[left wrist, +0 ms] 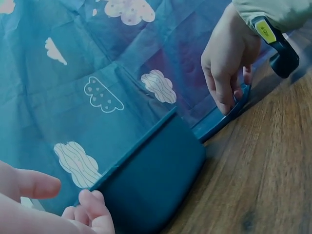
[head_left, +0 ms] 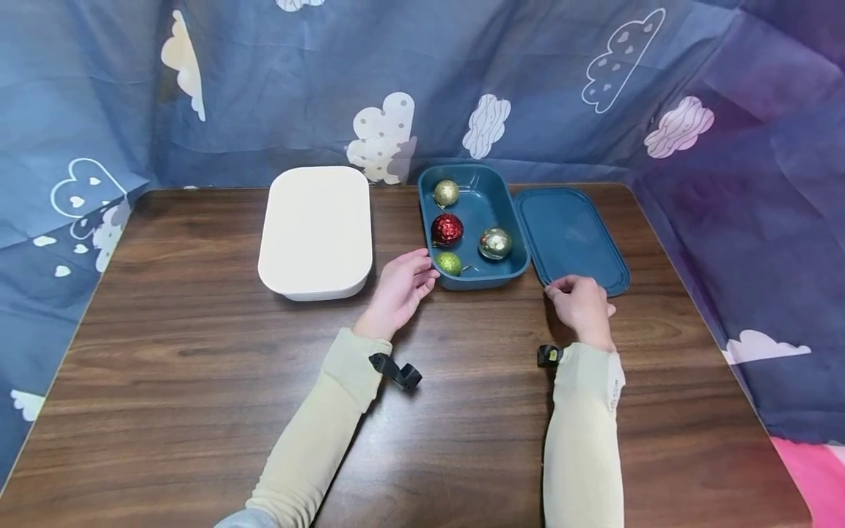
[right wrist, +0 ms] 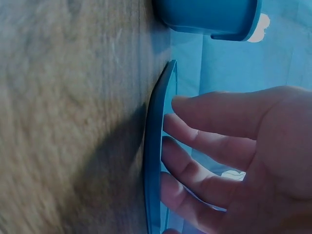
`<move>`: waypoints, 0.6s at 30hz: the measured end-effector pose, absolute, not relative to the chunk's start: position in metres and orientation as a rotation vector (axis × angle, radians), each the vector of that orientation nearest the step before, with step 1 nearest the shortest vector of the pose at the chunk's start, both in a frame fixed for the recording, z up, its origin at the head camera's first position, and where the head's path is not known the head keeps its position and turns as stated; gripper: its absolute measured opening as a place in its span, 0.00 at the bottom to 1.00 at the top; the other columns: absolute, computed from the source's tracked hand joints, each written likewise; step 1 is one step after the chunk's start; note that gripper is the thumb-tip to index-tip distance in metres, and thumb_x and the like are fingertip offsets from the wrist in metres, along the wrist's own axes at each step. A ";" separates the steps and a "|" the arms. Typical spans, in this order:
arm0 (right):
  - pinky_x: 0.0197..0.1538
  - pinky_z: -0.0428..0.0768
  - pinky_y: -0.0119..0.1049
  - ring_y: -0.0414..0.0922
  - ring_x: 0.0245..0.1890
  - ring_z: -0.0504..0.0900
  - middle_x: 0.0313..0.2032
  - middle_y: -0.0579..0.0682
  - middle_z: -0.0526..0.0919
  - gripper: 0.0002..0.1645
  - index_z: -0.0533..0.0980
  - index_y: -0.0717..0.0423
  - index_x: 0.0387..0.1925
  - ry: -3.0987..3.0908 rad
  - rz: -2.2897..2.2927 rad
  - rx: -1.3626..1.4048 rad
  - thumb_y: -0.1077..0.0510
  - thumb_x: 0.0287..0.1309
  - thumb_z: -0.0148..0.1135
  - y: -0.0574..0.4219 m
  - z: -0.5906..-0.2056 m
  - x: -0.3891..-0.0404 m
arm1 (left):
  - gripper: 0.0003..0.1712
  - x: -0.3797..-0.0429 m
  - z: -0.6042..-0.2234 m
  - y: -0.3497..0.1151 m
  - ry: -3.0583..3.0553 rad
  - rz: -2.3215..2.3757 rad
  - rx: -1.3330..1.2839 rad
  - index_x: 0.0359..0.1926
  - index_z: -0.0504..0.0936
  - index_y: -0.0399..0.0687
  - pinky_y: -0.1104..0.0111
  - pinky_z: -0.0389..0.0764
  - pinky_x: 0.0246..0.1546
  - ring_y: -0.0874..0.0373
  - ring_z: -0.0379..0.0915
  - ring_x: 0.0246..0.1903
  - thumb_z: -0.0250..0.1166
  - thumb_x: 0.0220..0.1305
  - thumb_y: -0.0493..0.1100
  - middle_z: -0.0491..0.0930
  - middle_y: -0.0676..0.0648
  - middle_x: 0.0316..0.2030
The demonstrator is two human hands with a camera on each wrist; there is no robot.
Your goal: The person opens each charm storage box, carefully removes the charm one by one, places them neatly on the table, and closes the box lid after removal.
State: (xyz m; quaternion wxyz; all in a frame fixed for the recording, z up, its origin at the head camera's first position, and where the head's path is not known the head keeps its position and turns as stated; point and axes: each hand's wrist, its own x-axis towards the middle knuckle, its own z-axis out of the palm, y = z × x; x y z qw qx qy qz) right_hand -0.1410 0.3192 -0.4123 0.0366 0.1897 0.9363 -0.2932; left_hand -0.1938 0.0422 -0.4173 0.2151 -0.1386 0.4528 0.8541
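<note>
A blue box (head_left: 482, 281) holds several bauble ornaments: a glittery gold bauble (head_left: 446, 193), a red bauble (head_left: 447, 229), a shiny pale gold bauble (head_left: 495, 243) and a green bauble (head_left: 449, 264). My left hand (head_left: 399, 290) is at the box's front left corner, fingertips right at the rim, its thumb apart from the wall in the left wrist view. To the right of the box, its flat blue lid (head_left: 574, 235) lies on the table. My right hand (head_left: 581, 304) rests its fingertips on the lid's front left part; in the right wrist view the fingers are spread along it.
A white container (head_left: 317, 227) with a white lid stands left of the blue box. All of this is on a dark wood table (head_left: 198, 381). Blue cloth (head_left: 264, 95) with cloud prints hangs behind and along the sides.
</note>
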 end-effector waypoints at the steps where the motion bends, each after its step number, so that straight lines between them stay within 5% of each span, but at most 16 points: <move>1: 0.60 0.48 0.74 0.64 0.57 0.69 0.47 0.64 0.81 0.17 0.80 0.62 0.43 2.875 -0.901 0.582 0.53 0.66 0.55 0.319 -0.412 -0.141 | 0.24 -0.193 -0.415 0.042 1.291 2.361 -0.373 0.64 0.67 0.34 0.77 0.74 0.32 0.63 0.72 0.29 0.52 0.67 0.32 0.72 0.49 0.36; 7: 0.58 0.49 0.72 0.63 0.58 0.68 0.48 0.65 0.80 0.19 0.79 0.62 0.46 2.861 -0.904 0.568 0.51 0.67 0.53 0.319 -0.411 -0.140 | 0.24 -0.186 -0.404 0.040 1.552 2.304 -0.255 0.63 0.67 0.34 0.77 0.74 0.32 0.62 0.71 0.32 0.54 0.67 0.33 0.72 0.48 0.38; 13: 0.59 0.51 0.71 0.63 0.58 0.68 0.49 0.65 0.80 0.21 0.78 0.61 0.50 2.941 -0.952 0.575 0.49 0.68 0.52 0.311 -0.399 -0.137 | 0.19 -0.179 -0.389 0.028 1.855 2.204 -0.050 0.58 0.74 0.39 0.72 0.77 0.38 0.60 0.76 0.34 0.56 0.67 0.36 0.77 0.35 0.47; 18: 0.58 0.62 0.58 0.58 0.52 0.75 0.47 0.64 0.82 0.23 0.79 0.60 0.50 3.125 -1.061 0.479 0.47 0.67 0.54 0.297 -0.371 -0.130 | 0.15 -0.170 -0.369 0.010 2.126 2.090 0.192 0.54 0.78 0.42 0.65 0.81 0.43 0.53 0.80 0.37 0.56 0.69 0.38 0.80 0.35 0.46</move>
